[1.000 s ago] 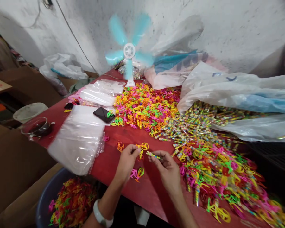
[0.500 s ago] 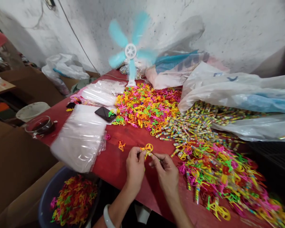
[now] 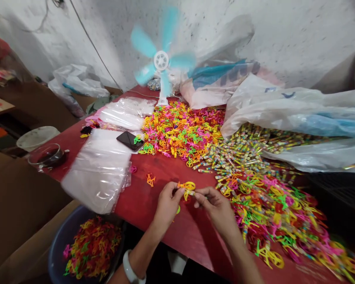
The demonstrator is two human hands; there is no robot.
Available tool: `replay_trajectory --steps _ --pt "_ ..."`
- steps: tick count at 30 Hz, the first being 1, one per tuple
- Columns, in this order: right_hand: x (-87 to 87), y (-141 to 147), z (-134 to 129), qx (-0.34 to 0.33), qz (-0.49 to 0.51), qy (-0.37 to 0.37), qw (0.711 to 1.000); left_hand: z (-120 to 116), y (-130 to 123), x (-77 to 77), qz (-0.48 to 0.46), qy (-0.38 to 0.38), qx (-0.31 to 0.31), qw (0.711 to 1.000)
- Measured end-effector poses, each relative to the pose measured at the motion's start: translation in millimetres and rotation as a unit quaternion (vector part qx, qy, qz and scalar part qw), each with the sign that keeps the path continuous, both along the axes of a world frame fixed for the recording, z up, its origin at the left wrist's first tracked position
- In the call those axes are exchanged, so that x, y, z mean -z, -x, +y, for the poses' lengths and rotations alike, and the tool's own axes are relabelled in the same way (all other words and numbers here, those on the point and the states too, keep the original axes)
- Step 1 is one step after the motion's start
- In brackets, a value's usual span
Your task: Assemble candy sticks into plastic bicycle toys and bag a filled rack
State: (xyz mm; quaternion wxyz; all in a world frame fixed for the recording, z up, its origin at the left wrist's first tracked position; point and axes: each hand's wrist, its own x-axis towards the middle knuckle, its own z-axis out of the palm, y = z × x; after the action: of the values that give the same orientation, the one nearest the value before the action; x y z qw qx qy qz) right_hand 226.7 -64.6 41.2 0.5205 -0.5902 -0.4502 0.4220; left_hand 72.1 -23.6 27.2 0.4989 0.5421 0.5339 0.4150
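Small yellow plastic bicycle-shaped toy [image 3: 188, 187]: held above the red table's near edge, wheel ring uppermost and lying almost flat, frame hanging below. Thin multicoloured wrapped candy stick [image 3: 195, 193]: just right of it, touching the frame, mostly hidden by fingers.

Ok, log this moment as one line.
left hand: pinches yellow toy bicycle | right hand: pinches candy stick at it | over red table
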Motion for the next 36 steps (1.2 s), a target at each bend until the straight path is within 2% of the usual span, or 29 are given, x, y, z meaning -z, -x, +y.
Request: replay_trajectory --steps 2,4,5,6,7,10,12,14,17,19,21,23,25,28,30,33,36 --pt "-13.3 -26.2 -10.2 0.107 -0.132 -0.048 0.984 1.2 8.8 -7.7 0.050 -0.035 0.001 0.998" --pt "-23.2 -52.9 -15.0 0.225 -0.308 -0.109 0.918 0.3 19.5 -14.7 0.160 -0.069 0.015 0.985" --pt "-24.6 -62.8 -13.5 0.253 -0.378 -0.135 0.880 -1.5 23.8 -16.8 0.229 -0.074 0.038 0.970" --pt "-22.8 -69.1 -8.9 0.256 -0.430 -0.158 0.851 -4.3 26.5 -17.7 0.297 -0.071 0.069 0.950" --pt "-17.7 -71.2 -1.3 0.237 -0.463 -0.174 0.836 -7.8 27.2 -17.4 0.358 -0.061 0.102 0.926" --pt "11.2 -57.3 33.8 0.127 -0.497 -0.155 0.844 -19.6 19.9 -10.3 0.471 -0.032 0.151 0.869" --pt "31.9 -42.5 57.2 0.094 -0.510 -0.092 0.850 -24.2 13.6 -4.2 0.485 -0.042 0.146 0.861" --pt "45.9 -33.0 72.0 0.088 -0.509 -0.056 0.854 -23.7 11.9 -0.1 0.449 -0.074 0.134 0.880" --pt "51.6 -29.6 72.2 0.081 -0.498 -0.059 0.861 -14.8 19.0 0.7 0.326 -0.114 0.090 0.934" --pt "48.6 -25.5 58.8 0.058 -0.444 -0.078 0.891 -7.0 24.9 -0.6 0.210 -0.083 0.052 0.973" --pt "44.2 -13.4 38.7 0.019 -0.324 -0.086 0.942 -0.6 26.9 -1.3 0.067 -0.002 0.028 0.997" --pt "41.3 6.3 17.7 -0.020 -0.190 -0.067 0.979 2.5 23.6 -0.3 -0.065 0.089 0.007 0.994" --pt "41.2 27.7 1.8 -0.033 -0.122 -0.040 0.991 1.5 16.1 1.7 -0.155 0.149 -0.018 0.976" --pt "43.5 49.1 -7.3 0.014 -0.061 -0.030 0.998 -5.6 3.9 4.0 -0.230 0.186 -0.050 0.954" --pt "43.1 52.7 -6.5 0.035 -0.008 -0.021 0.999 -10.6 -0.9 4.2 -0.251 0.182 -0.050 0.950" --pt "37.5 46.8 -4.6 -0.015 0.049 0.006 0.999 -14.0 -1.5 4.1 -0.232 0.152 -0.039 0.960" --pt "30.7 36.9 -5.8 -0.023 -0.006 -0.002 1.000 -12.9 1.1 5.3 -0.174 0.114 -0.062 0.976"
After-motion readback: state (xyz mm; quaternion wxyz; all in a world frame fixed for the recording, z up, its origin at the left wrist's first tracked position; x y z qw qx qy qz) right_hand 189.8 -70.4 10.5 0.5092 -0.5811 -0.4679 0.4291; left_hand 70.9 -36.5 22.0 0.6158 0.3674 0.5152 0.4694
